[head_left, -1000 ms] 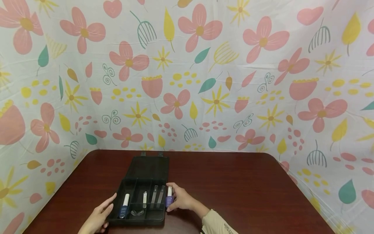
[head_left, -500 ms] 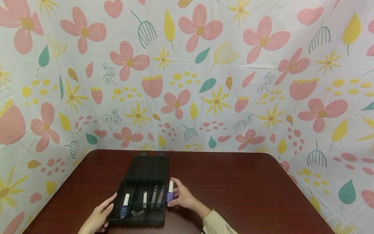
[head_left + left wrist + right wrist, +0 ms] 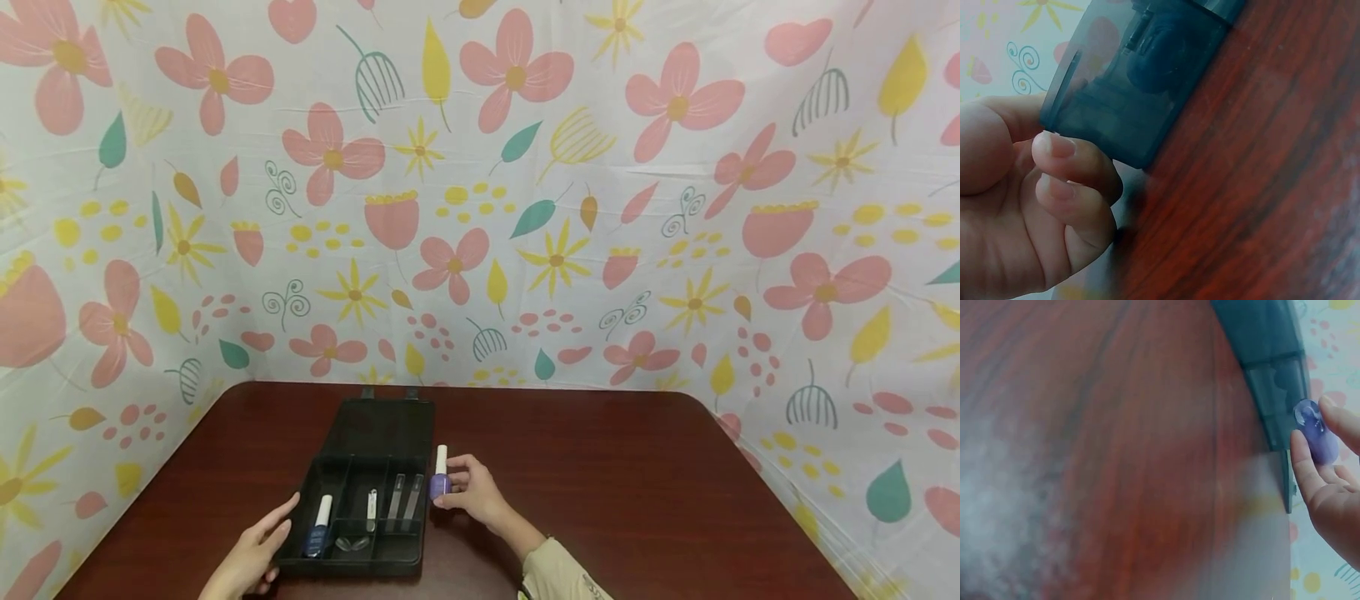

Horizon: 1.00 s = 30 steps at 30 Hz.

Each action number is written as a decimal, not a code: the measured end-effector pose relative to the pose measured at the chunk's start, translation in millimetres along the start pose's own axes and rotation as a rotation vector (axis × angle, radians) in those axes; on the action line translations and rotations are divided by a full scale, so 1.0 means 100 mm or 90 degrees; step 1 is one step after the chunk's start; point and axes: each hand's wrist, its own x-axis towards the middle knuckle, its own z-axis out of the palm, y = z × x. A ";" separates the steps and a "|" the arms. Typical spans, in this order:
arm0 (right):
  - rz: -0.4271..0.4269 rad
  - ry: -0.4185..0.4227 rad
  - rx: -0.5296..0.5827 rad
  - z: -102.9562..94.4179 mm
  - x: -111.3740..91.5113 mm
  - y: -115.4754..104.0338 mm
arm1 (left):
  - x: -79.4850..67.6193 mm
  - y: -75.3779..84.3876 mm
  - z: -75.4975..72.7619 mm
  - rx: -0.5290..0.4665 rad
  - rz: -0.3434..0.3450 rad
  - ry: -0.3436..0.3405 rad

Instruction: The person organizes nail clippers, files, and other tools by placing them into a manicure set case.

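Note:
My right hand [image 3: 478,493] pinches a purple nail polish bottle [image 3: 440,487] with a white cap, held upright just right of the dark translucent compartment box [image 3: 352,569]. The bottle's purple base [image 3: 1321,440] faces the right wrist view. My left hand [image 3: 246,557] holds the box's left side near the front corner; two of its fingers [image 3: 1063,197] curl beside the wall. Inside the box, a dark blue nail polish bottle [image 3: 318,533] leans in the left compartment. Nail clippers [image 3: 371,510] lie in the middle, and two slim, flat metal tools [image 3: 403,504] lie on the right.
The box's lid [image 3: 382,429] lies folded open toward the back of the dark red wooden table [image 3: 600,483]. Small clear curved pieces [image 3: 352,545] sit in a front compartment. A flower-printed cloth [image 3: 480,208] hangs behind and beside the table.
My right hand has moved the purple bottle away from me along the box's right side and slightly right. The left hand and the box have stayed in place.

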 end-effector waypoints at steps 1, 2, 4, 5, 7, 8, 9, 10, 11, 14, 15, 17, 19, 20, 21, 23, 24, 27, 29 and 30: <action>-0.003 0.003 0.015 0.00 0.01 0.00 | 0.00 0.00 0.00 0.002 0.003 -0.002; -0.006 0.008 0.027 0.00 0.01 0.00 | 0.00 0.00 0.00 0.004 0.002 0.000; -0.011 0.016 0.051 -0.01 0.01 -0.01 | 0.00 0.00 0.00 0.008 0.000 0.007; -0.013 0.018 0.065 -0.01 0.01 -0.02 | 0.00 0.00 0.00 0.008 -0.003 0.009; -0.010 0.019 0.102 0.00 0.01 -0.03 | 0.00 0.00 0.00 0.005 -0.010 0.014; -0.005 0.018 0.125 0.00 0.00 -0.04 | 0.00 0.01 0.01 0.002 -0.015 0.016; 0.001 0.015 0.148 0.00 0.00 -0.04 | 0.00 0.01 0.01 0.000 -0.017 0.017; 0.005 0.011 0.171 0.01 0.00 -0.05 | 0.00 0.02 0.01 -0.001 -0.019 0.017; 0.010 0.006 0.192 0.01 0.00 -0.06 | 0.00 0.02 0.01 -0.003 -0.021 0.016; 0.014 -0.005 0.239 0.03 0.02 -0.07 | 0.00 0.03 0.02 -0.004 -0.026 0.013; 0.013 -0.007 0.247 0.04 0.02 -0.07 | 0.00 0.03 0.02 -0.005 -0.029 0.013; 0.008 -0.013 0.256 0.06 0.03 -0.09 | 0.00 0.03 0.02 -0.006 -0.035 0.012; 0.009 -0.017 0.261 0.09 0.03 -0.12 | 0.00 0.03 0.02 -0.008 -0.044 0.015; 0.010 -0.020 0.262 0.11 0.03 -0.14 | 0.00 0.03 0.02 -0.010 -0.045 0.015; 0.013 -0.021 0.266 0.13 0.04 -0.16 | 0.00 0.03 0.02 -0.011 -0.044 0.016; 0.018 -0.023 0.273 0.17 0.05 -0.20 | 0.01 0.02 0.02 -0.011 -0.042 0.019; 0.021 -0.023 0.278 0.19 0.06 -0.21 | 0.01 0.02 0.02 -0.011 -0.039 0.020; 0.027 -0.025 0.288 0.26 0.08 -0.23 | 0.01 0.02 0.02 -0.009 -0.038 0.021; 0.029 -0.027 0.293 0.31 0.09 -0.24 | 0.01 0.02 0.02 -0.007 -0.035 0.016; 0.032 -0.028 0.295 0.33 0.09 -0.24 | 0.01 0.02 0.02 -0.007 -0.036 0.015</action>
